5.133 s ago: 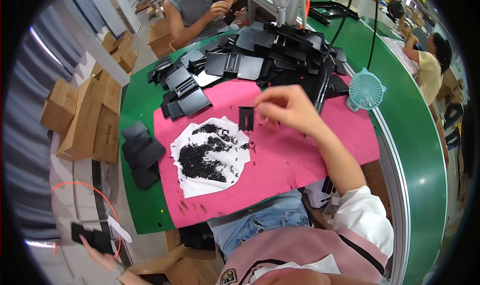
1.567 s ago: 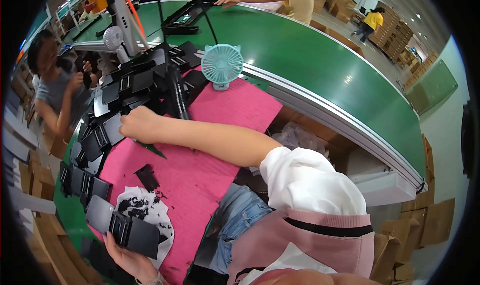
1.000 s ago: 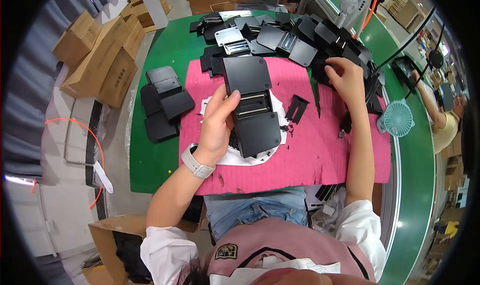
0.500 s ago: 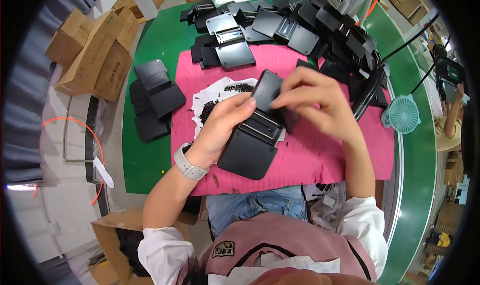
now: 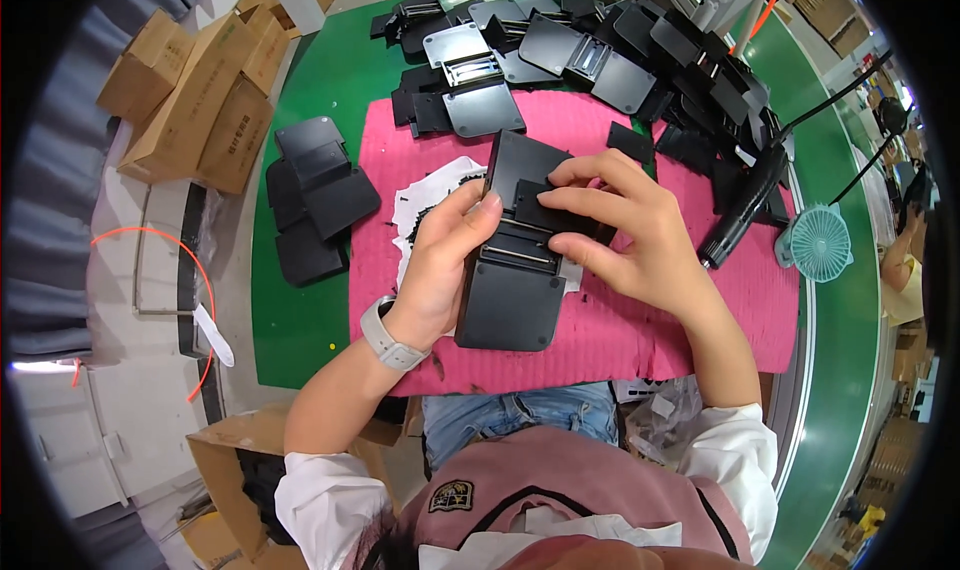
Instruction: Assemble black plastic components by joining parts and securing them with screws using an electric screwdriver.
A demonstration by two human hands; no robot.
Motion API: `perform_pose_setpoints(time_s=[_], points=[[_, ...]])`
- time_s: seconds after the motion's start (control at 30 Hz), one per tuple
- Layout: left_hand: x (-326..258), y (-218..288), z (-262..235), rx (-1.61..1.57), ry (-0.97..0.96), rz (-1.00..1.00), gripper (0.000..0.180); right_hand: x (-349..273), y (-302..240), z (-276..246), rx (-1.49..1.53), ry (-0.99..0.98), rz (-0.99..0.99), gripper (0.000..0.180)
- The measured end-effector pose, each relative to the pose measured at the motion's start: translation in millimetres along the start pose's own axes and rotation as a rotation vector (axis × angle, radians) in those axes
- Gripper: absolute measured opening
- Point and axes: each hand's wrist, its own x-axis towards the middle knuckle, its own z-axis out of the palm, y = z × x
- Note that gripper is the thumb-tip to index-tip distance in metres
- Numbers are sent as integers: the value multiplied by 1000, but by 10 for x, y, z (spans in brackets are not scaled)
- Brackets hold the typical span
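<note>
My left hand point(image 5: 440, 255) is closed around the left edge of a black hinged plastic stand point(image 5: 510, 305), its thumb on top. The stand has two flat panels, with metal rods across the middle. My right hand point(image 5: 635, 230) is closed at the stand's right side, gripping a small black plastic plate point(image 5: 530, 202) that lies against the stand just above the rods. The right palm side and part of the plate are hidden. Under the stand and left hand, a white cloth point(image 5: 410, 205) bears small black screws, mostly covered now.
A pink foam mat point(image 5: 620, 330) covers the green table point(image 5: 275, 340). More black stands point(image 5: 485, 107) are heaped along the back, with others point(image 5: 315, 200) stacked at left. At right lie a black electric screwdriver point(image 5: 745, 200) and a teal mini fan point(image 5: 820, 242). Cardboard boxes point(image 5: 195, 110) stand beyond the left edge.
My right hand has lowered and the small plate now shows against the stand above the rods. The stand has turned to lie straighter. My left hand keeps its hold.
</note>
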Motion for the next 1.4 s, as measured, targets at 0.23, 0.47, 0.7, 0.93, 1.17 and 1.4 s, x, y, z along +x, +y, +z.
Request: perform_pose_setpoints(time_s=[0.23,0.47,0.7,0.93,1.17,1.4], points=[[-13,-5,5,127,5,35,37,32,-19,-84,210,-19,61,27],[-1,-49,-12,223,-62,129,48,5,-47,78,93,-43,-116,34],[-3,79,-53,130,-159,46,47,-26,-23,-30,182,-48,45,30],[-23,333,-133,1498,-27,396,30,-302,-70,-498,347,-73,206,28],[39,137,-216,1745,-73,617,16,-861,-354,-486,-35,-107,282,26],[98,107,-200,1612,8,744,6,-882,-287,-303,-60,-98,181,24]])
